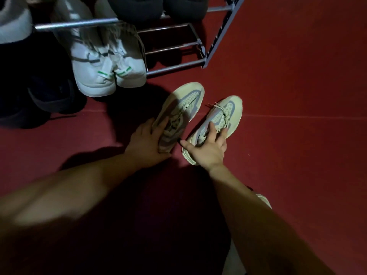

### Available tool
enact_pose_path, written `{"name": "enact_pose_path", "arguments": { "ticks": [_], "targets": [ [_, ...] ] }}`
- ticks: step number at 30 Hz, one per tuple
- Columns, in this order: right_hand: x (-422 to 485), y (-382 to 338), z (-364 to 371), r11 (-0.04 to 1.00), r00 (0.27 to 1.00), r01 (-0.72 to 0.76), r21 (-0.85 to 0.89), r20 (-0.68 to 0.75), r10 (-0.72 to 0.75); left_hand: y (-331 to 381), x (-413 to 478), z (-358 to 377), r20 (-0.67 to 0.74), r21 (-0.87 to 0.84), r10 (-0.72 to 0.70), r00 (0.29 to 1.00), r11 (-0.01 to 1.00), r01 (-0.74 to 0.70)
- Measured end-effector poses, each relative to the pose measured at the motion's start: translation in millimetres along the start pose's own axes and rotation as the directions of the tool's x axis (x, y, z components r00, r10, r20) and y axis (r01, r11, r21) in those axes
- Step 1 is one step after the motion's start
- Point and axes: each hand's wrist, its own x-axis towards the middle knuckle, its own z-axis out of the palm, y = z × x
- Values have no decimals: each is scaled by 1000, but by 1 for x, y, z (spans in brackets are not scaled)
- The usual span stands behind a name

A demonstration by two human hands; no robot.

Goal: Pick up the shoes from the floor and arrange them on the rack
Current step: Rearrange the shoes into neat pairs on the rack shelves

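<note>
Cream and grey mesh sneakers [179, 110] lie as a pair on the dark red floor [297, 86], just in front of the grey metal-tube rack [174, 66]. The left hand [147, 141] grips the rear of the one nearer the rack, its fingers [163, 124] curled into the collar, and that shoe leans onto its side. The right hand [208, 149] lies over the back half of the other sneaker [222, 116], with its fingers spread across the tongue and laces and bent over its edges.

The uppers look like soft open mesh with smoother overlays on thick, rounded foam soles. A grip by the collar alone may therefore let the shoe fold or its toe swing down. The cord laces sit loose and could catch on a bar. The rack's tiers are thin, smooth tubes with gaps between them, so a narrow heel set down badly could tip through or slide off. The free bars lie just beside the white leather sneakers with green heel stripes [111, 76], and a careless push might nudge those. Dim light makes the gaps hard to judge.
</note>
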Motion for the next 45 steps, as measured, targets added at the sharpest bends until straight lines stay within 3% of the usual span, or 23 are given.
{"name": "enact_pose_path", "arguments": {
  "ticks": [3,8,13,17,25,30,32,34,36,42,45],
  "targets": [
    [-1,4,1,998,999,50,29,-18,-50,-3,1,2,-2,-63,17,1000,998,-17],
    [-10,28,-5,930,945,320,181,-135,-299,-3,2,1,-121,-180,96,988,977,-117],
    [-2,21,-24,858,888,457,232,-175,-425,11,-3,-22,-145,-396,45,988,913,-100],
    [20,1,-54,806,823,568,166,-127,-554,20,-6,-37,-292,-470,9,956,869,-151],
    [73,-42,-89,681,681,733,1,3,-733,36,12,-64,-459,-482,-141,877,869,-112],
    [122,-75,-109,629,641,767,-128,104,-760,57,53,-68,-485,-444,-246,840,896,6],
    [140,-87,-108,553,597,797,-242,182,-781,59,79,-65,-467,-391,-311,828,912,123],
    [149,-91,-98,502,605,784,-365,271,-748,62,97,-57,-413,-335,-379,828,909,249],
    [154,-81,-81,519,639,751,-408,248,-729,67,104,-47,-336,-334,-417,845,891,307],
    [150,-47,-34,644,651,700,-308,-95,-753,62,108,-31,-303,-322,-411,860,893,313],
    [149,-48,-29,733,717,642,-225,-160,-678,58,104,-29,-291,-270,-357,888,921,282]
  ]
}}
